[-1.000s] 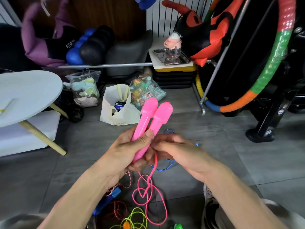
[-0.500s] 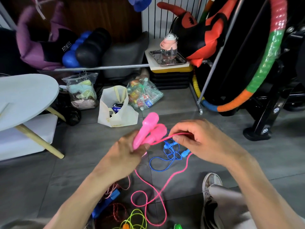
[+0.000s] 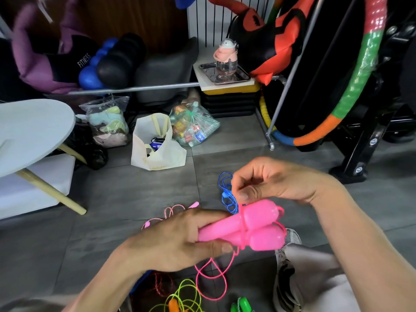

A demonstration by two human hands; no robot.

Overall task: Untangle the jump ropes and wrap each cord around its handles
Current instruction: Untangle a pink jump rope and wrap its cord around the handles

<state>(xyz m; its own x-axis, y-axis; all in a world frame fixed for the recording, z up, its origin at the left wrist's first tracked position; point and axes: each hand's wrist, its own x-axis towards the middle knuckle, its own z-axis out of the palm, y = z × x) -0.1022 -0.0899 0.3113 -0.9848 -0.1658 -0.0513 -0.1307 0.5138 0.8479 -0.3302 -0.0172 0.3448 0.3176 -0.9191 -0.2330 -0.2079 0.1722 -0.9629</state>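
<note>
My left hand (image 3: 180,239) grips two pink jump-rope handles (image 3: 254,226) held side by side, pointing right. The pink cord (image 3: 211,278) circles the handles near their thick ends and hangs below in loose loops. Just above the handles, my right hand (image 3: 270,183) pinches the pink cord. On the floor behind lies a blue rope (image 3: 227,192). A pink-and-white twisted rope (image 3: 171,210) lies to the left. A neon yellow-green rope (image 3: 186,296) with an orange handle and a red-brown cord (image 3: 159,287) lie at the bottom.
A round grey table (image 3: 29,131) with wooden legs stands at left. A white tote bag (image 3: 157,152) and plastic bags sit on the tiled floor ahead. A hula hoop (image 3: 351,86) and black equipment stand at right. My shoe (image 3: 290,239) is under the handles.
The pink handles swung from pointing up to lying sideways, pointing right. My right hand carried the cord over and around them, and less cord hangs below now.
</note>
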